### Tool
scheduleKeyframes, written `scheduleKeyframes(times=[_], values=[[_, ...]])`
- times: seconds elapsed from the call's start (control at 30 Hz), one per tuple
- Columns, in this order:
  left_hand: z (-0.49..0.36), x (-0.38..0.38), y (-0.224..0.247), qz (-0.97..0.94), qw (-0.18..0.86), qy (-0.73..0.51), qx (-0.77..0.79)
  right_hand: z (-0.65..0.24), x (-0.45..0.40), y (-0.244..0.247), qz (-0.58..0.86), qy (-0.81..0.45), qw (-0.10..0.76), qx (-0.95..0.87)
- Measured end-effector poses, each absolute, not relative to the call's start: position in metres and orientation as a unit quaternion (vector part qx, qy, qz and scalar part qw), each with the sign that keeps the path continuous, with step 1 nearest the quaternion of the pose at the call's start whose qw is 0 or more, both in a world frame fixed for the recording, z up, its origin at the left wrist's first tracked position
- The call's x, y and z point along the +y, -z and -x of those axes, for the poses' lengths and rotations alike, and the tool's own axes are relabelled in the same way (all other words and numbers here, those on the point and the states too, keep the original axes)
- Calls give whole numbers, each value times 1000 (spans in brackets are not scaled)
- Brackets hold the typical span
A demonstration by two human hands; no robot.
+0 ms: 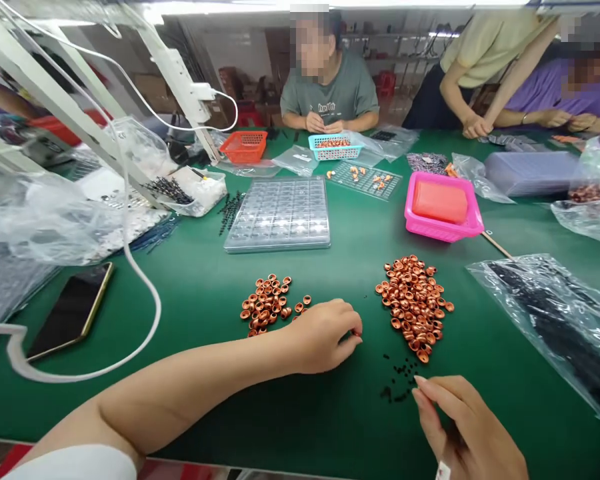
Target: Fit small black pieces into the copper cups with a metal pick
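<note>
My left hand (327, 337) is closed in a pinch over the mat, between two piles of small copper-coloured cups. A copper-coloured sliver, apparently one of these cups, shows at its fingertips. Under and beyond that wrist lies the smaller cup pile (267, 301), partly covered by my forearm. The larger cup pile (415, 303) is to the right. Just in front of it, tiny black pieces (400, 380) are scattered on the green mat. My right hand (467, 427) is beside them with thumb and forefinger pinched together; whatever is between those tips is too small to make out.
A clear compartment box (283, 213) lies beyond the smaller pile. A pink basket (443, 230) holds a red block. Plastic bags of black parts (555, 320) lie right. A phone (73, 310) and white cable (153, 320) are left. Co-workers (330, 93) sit or stand across the table.
</note>
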State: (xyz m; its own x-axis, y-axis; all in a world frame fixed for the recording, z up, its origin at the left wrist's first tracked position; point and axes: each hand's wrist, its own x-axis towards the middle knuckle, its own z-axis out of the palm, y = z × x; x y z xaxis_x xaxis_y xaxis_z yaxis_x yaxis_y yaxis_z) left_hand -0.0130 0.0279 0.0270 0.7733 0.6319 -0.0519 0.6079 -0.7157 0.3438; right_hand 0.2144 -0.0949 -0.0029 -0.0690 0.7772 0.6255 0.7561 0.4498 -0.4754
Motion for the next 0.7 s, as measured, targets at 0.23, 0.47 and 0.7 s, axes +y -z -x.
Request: scheduleKeyframes(times=[0.23,0.47,0.7], values=[[42,47,-47,-905,45,67,417,-213,-96,8,521,-25,424,-740],[67,62,-63,-880,25,137,455,-209,-96,6,518,-24,444,-731],[40,53,-55,-905,43,66,417,-208,-94,8,516,-30,453,-726]])
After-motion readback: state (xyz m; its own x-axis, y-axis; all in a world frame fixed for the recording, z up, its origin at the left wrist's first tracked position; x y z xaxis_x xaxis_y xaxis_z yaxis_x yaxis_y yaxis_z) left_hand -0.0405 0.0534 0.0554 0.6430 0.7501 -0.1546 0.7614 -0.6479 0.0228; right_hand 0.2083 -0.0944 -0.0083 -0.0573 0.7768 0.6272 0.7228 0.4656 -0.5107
